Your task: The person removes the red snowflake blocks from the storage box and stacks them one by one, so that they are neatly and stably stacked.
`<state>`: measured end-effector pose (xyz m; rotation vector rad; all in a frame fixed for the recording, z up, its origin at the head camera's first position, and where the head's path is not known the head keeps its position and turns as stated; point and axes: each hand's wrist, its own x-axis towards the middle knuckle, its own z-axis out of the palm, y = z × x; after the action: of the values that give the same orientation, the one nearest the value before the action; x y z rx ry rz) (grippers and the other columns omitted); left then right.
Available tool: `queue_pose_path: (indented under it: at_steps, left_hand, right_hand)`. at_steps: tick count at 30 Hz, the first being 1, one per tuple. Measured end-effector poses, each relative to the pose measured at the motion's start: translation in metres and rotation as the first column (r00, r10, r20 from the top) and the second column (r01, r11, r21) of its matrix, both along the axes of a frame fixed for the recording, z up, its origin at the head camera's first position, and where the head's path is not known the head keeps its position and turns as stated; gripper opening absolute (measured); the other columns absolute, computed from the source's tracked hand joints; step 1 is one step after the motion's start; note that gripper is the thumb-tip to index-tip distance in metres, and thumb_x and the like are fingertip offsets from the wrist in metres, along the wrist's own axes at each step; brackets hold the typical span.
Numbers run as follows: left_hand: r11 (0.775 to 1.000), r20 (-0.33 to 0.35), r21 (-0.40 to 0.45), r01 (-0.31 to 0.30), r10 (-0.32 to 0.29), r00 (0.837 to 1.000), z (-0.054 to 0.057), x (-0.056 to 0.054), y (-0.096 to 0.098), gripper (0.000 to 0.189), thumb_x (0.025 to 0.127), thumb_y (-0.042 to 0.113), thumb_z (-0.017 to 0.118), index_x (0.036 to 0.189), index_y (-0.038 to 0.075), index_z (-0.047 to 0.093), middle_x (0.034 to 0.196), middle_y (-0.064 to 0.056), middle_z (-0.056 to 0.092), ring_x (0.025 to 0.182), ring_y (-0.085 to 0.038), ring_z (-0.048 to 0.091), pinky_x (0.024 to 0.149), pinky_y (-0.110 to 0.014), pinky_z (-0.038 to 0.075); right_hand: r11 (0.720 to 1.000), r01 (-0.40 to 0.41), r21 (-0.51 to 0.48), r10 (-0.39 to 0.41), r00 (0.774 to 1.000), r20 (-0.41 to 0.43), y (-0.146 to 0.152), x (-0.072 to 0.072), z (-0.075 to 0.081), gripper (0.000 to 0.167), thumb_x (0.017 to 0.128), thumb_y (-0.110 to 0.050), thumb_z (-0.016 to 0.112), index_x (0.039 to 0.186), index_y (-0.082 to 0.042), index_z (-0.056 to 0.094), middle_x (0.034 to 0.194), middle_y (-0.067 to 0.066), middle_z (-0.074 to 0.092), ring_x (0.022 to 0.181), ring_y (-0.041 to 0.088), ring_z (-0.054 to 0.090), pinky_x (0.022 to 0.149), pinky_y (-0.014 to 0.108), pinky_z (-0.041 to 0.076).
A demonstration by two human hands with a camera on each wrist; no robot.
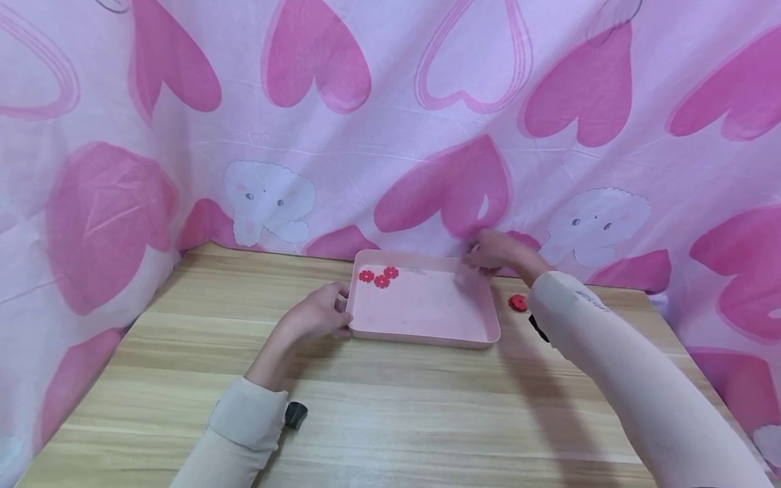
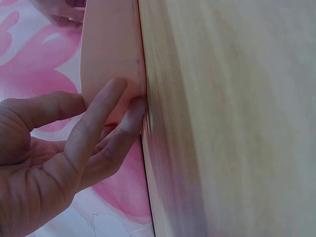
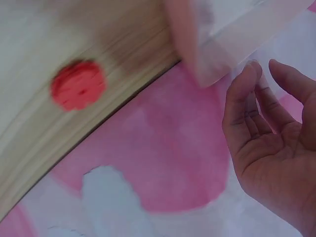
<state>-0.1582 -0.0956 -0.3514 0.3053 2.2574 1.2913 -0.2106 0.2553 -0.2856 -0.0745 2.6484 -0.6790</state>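
Note:
A shallow pink rectangular tray (image 1: 424, 337) lies on the table. Three small red flower-shaped pieces (image 1: 382, 281) sit close together inside its back left part. My left hand (image 1: 316, 312) holds the tray at its left side, and the left wrist view shows fingertips (image 2: 116, 89) against the outer wall near a corner. Over the tray's back right corner is my right hand (image 1: 495, 251), fingers loosely bent and thumb apart in the right wrist view, nothing visible between them. Another red flower-shaped piece (image 3: 79, 85) lies on the table, right of the tray.
The wood-grain table (image 1: 342, 420) meets a pink heart-patterned cloth (image 1: 421, 163) just behind the tray. A black object (image 1: 295, 415) shows beside the left sleeve, and another dark item (image 1: 539, 328) is partly covered by the right sleeve.

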Motion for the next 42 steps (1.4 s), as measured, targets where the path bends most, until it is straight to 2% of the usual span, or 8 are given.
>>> queue_pose_path:
  at_steps: [4,11,17,23,28,30,35,42]
  left_hand:
    - [1.000,0.004,0.003,0.001,-0.001,1.000,-0.002,0.000,-0.002,0.046,0.102,-0.007,0.059,0.145,-0.013,0.045,0.115,-0.026,0.065,0.092,-0.027,0.076,0.084,-0.037,0.070]
    - [1.000,0.006,0.009,-0.014,0.014,1.000,-0.002,-0.002,-0.003,0.046,0.102,-0.006,0.061,0.145,-0.011,0.047,0.110,-0.022,0.064,0.091,-0.027,0.076,0.084,-0.036,0.070]
    - [1.000,0.011,-0.002,-0.018,0.018,1.000,0.000,-0.003,-0.003,0.044,0.102,-0.005,0.062,0.143,-0.010,0.048,0.109,-0.021,0.064,0.090,-0.027,0.076,0.084,-0.036,0.069]
    - [1.000,0.023,0.001,-0.024,0.024,0.999,0.000,-0.005,-0.003,0.046,0.103,-0.006,0.060,0.146,-0.009,0.046,0.114,-0.023,0.066,0.092,-0.026,0.075,0.084,-0.035,0.070]
    - [1.000,0.025,-0.007,-0.012,0.012,1.000,0.000,-0.006,-0.002,0.046,0.103,-0.005,0.060,0.147,-0.010,0.046,0.116,-0.024,0.067,0.094,-0.026,0.076,0.085,-0.036,0.070]
    - [1.000,0.029,-0.009,-0.008,0.009,1.000,0.000,-0.006,-0.002,0.046,0.103,-0.005,0.060,0.147,-0.010,0.046,0.116,-0.024,0.067,0.094,-0.027,0.076,0.085,-0.036,0.070]
    - [1.000,0.031,-0.011,-0.015,0.016,0.999,0.000,-0.006,-0.001,0.044,0.103,-0.006,0.059,0.145,-0.010,0.047,0.116,-0.024,0.066,0.094,-0.028,0.076,0.085,-0.036,0.069]
    - [1.000,0.031,-0.013,-0.019,0.019,0.999,0.000,-0.006,-0.002,0.043,0.103,-0.007,0.059,0.145,-0.010,0.047,0.115,-0.024,0.066,0.094,-0.028,0.076,0.085,-0.036,0.069]
  right_hand:
    - [1.000,-0.027,-0.005,0.027,1.000,0.003,-0.022,-0.007,-0.001,0.027,0.106,-0.013,0.062,0.125,0.006,0.068,0.107,0.020,0.071,0.075,0.018,0.064,0.072,0.030,0.066]
    - [0.998,-0.058,-0.003,0.058,0.998,0.019,-0.052,-0.021,-0.009,0.025,0.106,-0.015,0.064,0.123,0.004,0.070,0.102,0.016,0.070,0.074,0.018,0.067,0.074,0.033,0.069]
    - [0.998,-0.056,-0.029,0.058,0.996,0.065,-0.074,-0.031,-0.015,0.025,0.105,-0.015,0.068,0.121,0.004,0.071,0.104,0.016,0.071,0.081,0.021,0.068,0.082,0.036,0.070]
    - [0.996,-0.085,-0.023,0.087,0.991,0.100,-0.094,-0.039,-0.028,0.033,0.106,-0.019,0.066,0.134,-0.002,0.070,0.105,0.016,0.070,0.089,0.024,0.069,0.083,0.034,0.068]
    - [0.986,-0.164,-0.017,0.164,0.974,0.155,-0.107,-0.043,-0.043,0.044,0.107,-0.013,0.056,0.150,-0.005,0.060,0.107,0.014,0.067,0.082,0.020,0.064,0.074,0.026,0.062]
    - [0.981,-0.192,0.002,0.189,0.967,0.170,-0.110,-0.043,-0.047,0.042,0.106,-0.011,0.055,0.147,-0.006,0.060,0.105,0.013,0.065,0.079,0.019,0.062,0.072,0.026,0.061]
    - [0.979,-0.197,0.059,0.188,0.973,0.136,-0.112,-0.042,-0.052,0.020,0.104,-0.013,0.068,0.122,-0.007,0.064,0.094,0.008,0.062,0.078,0.019,0.062,0.073,0.030,0.065]
    - [0.973,-0.218,0.071,0.215,0.976,0.039,-0.114,-0.040,-0.057,0.025,0.096,-0.020,0.082,0.111,-0.006,0.067,0.099,0.008,0.064,0.081,0.019,0.062,0.072,0.024,0.059]
